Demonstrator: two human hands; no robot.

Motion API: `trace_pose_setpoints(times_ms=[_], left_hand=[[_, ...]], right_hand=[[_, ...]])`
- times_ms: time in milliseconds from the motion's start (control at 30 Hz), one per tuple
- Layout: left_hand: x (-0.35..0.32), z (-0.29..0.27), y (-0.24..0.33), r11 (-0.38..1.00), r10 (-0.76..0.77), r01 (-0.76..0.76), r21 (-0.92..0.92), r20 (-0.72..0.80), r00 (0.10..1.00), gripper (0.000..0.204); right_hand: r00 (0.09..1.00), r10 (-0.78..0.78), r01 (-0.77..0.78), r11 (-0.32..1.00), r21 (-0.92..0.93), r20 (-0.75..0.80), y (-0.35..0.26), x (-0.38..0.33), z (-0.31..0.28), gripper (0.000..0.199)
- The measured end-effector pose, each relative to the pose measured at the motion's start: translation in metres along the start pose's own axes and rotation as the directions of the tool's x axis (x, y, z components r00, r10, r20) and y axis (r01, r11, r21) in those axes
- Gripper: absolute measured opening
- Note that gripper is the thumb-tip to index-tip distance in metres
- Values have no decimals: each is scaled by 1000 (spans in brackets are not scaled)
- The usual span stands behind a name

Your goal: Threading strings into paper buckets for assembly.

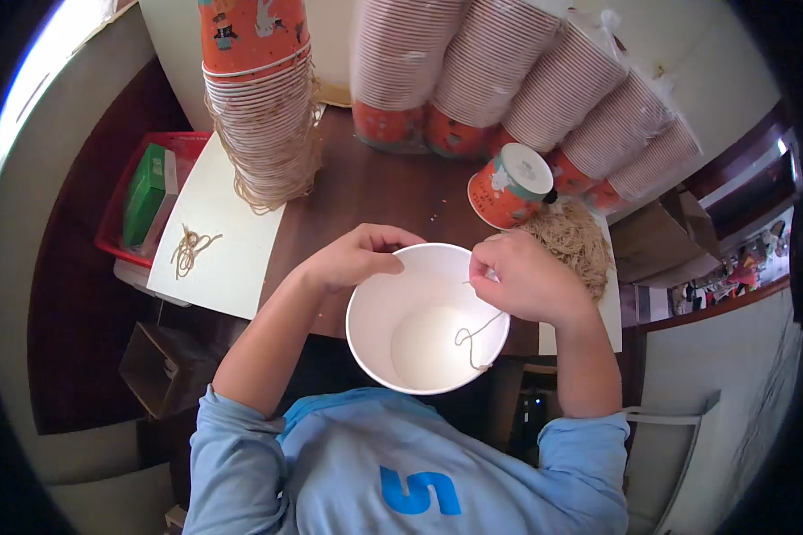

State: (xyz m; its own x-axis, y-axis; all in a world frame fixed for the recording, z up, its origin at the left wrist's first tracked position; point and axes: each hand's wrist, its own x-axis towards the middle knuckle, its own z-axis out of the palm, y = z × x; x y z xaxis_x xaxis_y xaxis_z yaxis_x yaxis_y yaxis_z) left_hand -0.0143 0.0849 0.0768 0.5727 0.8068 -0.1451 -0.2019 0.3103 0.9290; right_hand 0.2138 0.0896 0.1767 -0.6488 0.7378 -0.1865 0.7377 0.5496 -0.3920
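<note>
Starting far out to the left of my left hand, a red bin holds a green box, and a pale sheet beside it carries a small tangle of tan string. Up and away from that hand rises a tall stack of orange paper cups, and tan loops hang down around its lower rims, so these look finished to me.

My left hand is curled over the near left rim of a white-lined paper cup, thumb and fingers pinching the rim to steady it. The cup is held between both hands just above the edge of the dark counter, mouth up toward me.

My right hand sits at the cup's right rim, fingertips pressed together on a thin tan string that starts at the rim, loops down inside and trails toward the bottom. I judge the string is only partly fitted; I cannot tell whether either end is fixed.

Just beyond my right hand lies one orange cup on its side, and touching that hand's far side is a heap of loose tan strings. Further off, sleeves of stacked cups in clear wrap lean together, apparently unstrung, so much seems left.
</note>
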Motion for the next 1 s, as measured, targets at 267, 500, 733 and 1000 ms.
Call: trace_pose_setpoints(times_ms=[267,500,733,1000], left_hand=[[-3,8,-11,998,-46,47,-45,23,999,28],[-13,9,-19,939,-54,67,-338,46,997,28],[-15,14,-26,908,11,1,-418,25,1000,34],[-23,21,-32,983,87,-18,181,-381,920,19]], right_hand=[[998,3,-6,999,33,69,-9,-16,-17,11],[998,-30,27,997,74,48,-10,-24,-21,12],[998,-17,13,997,71,59,-12,-29,-25,11],[988,26,-39,996,-79,-152,-10,-29,-2,9]])
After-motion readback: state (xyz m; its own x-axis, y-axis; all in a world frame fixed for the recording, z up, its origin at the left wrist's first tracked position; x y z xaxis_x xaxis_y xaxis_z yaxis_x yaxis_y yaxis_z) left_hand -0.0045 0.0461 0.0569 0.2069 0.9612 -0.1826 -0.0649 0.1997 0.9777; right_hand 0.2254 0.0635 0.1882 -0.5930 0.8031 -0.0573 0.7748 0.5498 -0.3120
